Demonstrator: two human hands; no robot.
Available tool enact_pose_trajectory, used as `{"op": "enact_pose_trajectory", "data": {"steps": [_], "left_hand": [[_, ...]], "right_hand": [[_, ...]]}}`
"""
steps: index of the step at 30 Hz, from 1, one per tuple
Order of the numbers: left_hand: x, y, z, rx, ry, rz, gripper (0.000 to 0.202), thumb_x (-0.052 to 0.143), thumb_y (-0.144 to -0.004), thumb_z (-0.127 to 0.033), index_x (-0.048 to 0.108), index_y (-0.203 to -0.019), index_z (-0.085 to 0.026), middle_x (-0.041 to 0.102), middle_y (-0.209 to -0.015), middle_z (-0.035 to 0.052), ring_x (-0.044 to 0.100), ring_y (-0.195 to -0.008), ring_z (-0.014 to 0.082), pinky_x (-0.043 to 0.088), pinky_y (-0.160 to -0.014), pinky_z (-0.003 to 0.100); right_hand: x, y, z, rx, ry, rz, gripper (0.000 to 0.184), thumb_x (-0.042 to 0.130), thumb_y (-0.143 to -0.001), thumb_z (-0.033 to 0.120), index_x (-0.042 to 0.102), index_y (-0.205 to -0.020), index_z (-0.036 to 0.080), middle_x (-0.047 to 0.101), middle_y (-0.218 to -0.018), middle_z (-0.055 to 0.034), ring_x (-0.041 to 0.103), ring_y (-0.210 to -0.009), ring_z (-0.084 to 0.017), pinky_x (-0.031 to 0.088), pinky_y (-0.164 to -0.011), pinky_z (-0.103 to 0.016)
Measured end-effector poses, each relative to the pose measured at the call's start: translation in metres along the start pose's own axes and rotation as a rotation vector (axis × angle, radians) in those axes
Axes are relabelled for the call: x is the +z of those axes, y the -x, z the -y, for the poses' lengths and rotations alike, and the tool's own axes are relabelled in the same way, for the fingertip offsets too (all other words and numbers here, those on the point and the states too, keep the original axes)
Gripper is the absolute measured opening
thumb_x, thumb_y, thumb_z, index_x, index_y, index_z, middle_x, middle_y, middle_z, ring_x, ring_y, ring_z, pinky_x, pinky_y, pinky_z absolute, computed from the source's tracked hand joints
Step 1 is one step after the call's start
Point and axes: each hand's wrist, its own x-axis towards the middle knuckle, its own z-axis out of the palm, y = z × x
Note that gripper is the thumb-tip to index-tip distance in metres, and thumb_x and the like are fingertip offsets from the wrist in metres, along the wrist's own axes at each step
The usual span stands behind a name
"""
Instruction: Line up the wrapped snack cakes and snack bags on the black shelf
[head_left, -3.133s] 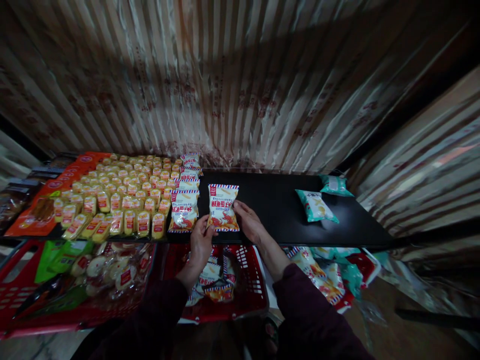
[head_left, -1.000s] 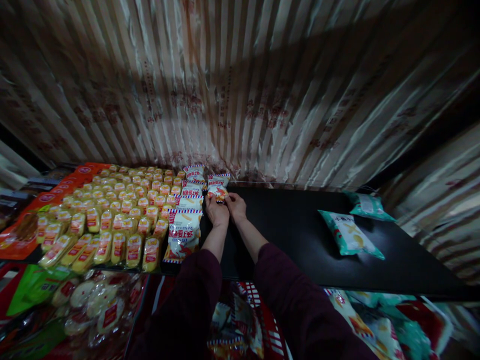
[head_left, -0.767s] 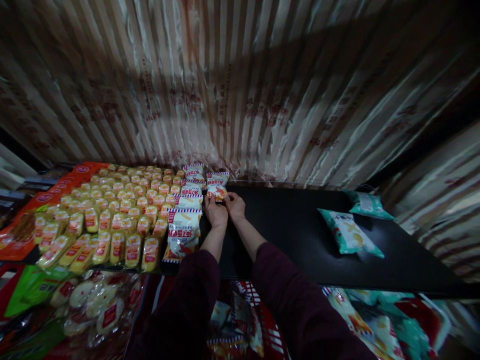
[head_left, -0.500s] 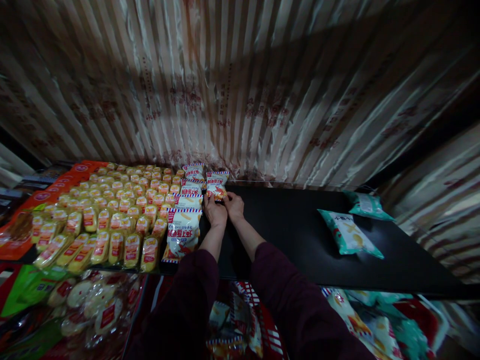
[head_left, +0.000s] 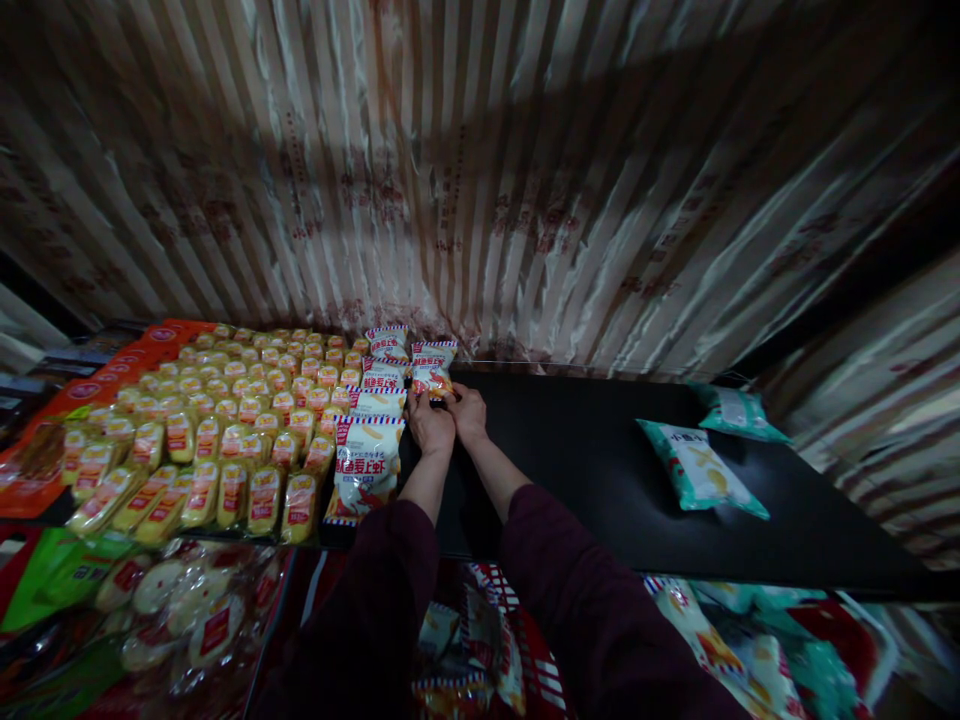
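Observation:
Both my hands reach to the back of a black shelf (head_left: 570, 470). My left hand (head_left: 433, 425) has its fingers closed at the lower left edge of a small white snack bag (head_left: 433, 368) with red print and a striped top seal. At the bag's lower right edge is my right hand (head_left: 469, 412), its fingers closed too; their tips are partly hidden. Left of my hands, matching snack bags run in a column from back to front, the nearest snack bag (head_left: 367, 462) lying face up.
Rows of small wrapped cakes (head_left: 247, 405) fill the left, beside orange packets (head_left: 105, 383). A teal snack bag (head_left: 701, 465) lies on the right, another teal bag (head_left: 742, 412) behind it. Below stand a red basket (head_left: 544, 655) with bags and a pile of wrapped round pastries (head_left: 187, 610). A striped curtain (head_left: 480, 200) hangs behind.
Almost nothing moves. Both hands stay at the same snack bag, which has shifted very slightly.

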Motion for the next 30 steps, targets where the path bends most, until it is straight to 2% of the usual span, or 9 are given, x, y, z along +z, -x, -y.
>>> {"op": "enact_pose_trajectory", "data": {"steps": [4,9,13,17,21,24,27,30], "left_hand": [[-0.003,0.000,-0.001,0.004,0.025,0.008,0.045,0.047,-0.071,-0.002,0.064,-0.110,-0.016,0.046,-0.139,0.0110,0.043,-0.128,0.0239,0.029,-0.110,0.036],[-0.006,0.003,-0.003,0.037,0.039,0.040,0.043,0.046,-0.072,-0.002,0.064,-0.109,-0.016,0.044,-0.141,0.0110,0.039,-0.131,0.0244,0.030,-0.109,0.038],[-0.005,0.007,-0.002,0.016,0.040,0.058,0.041,0.047,-0.073,-0.003,0.065,-0.108,-0.016,0.048,-0.137,0.0121,0.044,-0.127,0.0254,0.031,-0.108,0.040],[-0.011,0.015,-0.003,-0.015,0.064,0.107,0.040,0.046,-0.074,-0.003,0.065,-0.107,-0.014,0.053,-0.133,0.0133,0.047,-0.124,0.0234,0.034,-0.106,0.036],[-0.029,0.031,-0.009,-0.017,0.047,0.161,0.038,0.044,-0.075,-0.003,0.065,-0.106,-0.011,0.059,-0.124,0.0140,0.048,-0.123,0.0206,0.035,-0.106,0.032],[-0.049,0.047,-0.014,-0.014,0.024,0.207,0.034,0.044,-0.077,-0.005,0.066,-0.102,-0.012,0.064,-0.115,0.0128,0.055,-0.114,0.0199,0.040,-0.100,0.030],[-0.070,0.067,-0.015,0.007,0.014,0.258,0.032,0.043,-0.078,-0.008,0.067,-0.098,-0.015,0.067,-0.105,0.0097,0.060,-0.100,0.0187,0.044,-0.092,0.029],[-0.093,0.093,-0.011,0.063,0.032,0.294,0.033,0.041,-0.078,-0.005,0.066,-0.097,-0.016,0.067,-0.100,0.0070,0.060,-0.096,0.0161,0.044,-0.091,0.026]], "right_hand": [[-0.003,0.003,0.002,-0.016,-0.009,0.016,0.031,0.054,-0.084,0.025,0.065,-0.113,0.021,0.065,-0.105,-0.0085,0.062,-0.094,-0.017,0.046,-0.082,-0.022],[-0.001,0.004,-0.001,0.014,-0.065,-0.024,0.037,0.056,-0.082,0.024,0.061,-0.117,0.015,0.062,-0.111,-0.0149,0.060,-0.100,-0.022,0.046,-0.087,-0.030],[-0.001,0.005,-0.005,0.000,-0.118,-0.051,0.037,0.058,-0.079,0.023,0.061,-0.115,0.016,0.063,-0.110,-0.0131,0.060,-0.100,-0.021,0.046,-0.089,-0.031],[-0.006,0.015,-0.004,0.014,-0.134,-0.069,0.039,0.056,-0.079,0.019,0.059,-0.117,0.012,0.062,-0.111,-0.0135,0.060,-0.101,-0.020,0.045,-0.092,-0.029],[-0.018,0.037,-0.001,0.025,-0.153,-0.049,0.037,0.053,-0.080,0.017,0.059,-0.117,0.012,0.062,-0.112,-0.0128,0.060,-0.097,-0.017,0.045,-0.092,-0.028],[-0.031,0.060,0.003,0.002,-0.183,-0.023,0.032,0.052,-0.081,0.017,0.062,-0.111,0.014,0.062,-0.111,-0.0103,0.060,-0.097,-0.016,0.045,-0.092,-0.028],[-0.044,0.087,0.005,-0.030,-0.219,0.014,0.028,0.049,-0.081,0.015,0.065,-0.104,0.015,0.064,-0.109,-0.0081,0.060,-0.098,-0.015,0.044,-0.093,-0.027],[-0.056,0.122,0.006,-0.071,-0.273,0.030,0.029,0.044,-0.082,0.012,0.067,-0.100,0.017,0.064,-0.108,-0.0054,0.060,-0.098,-0.014,0.044,-0.093,-0.026]]}}
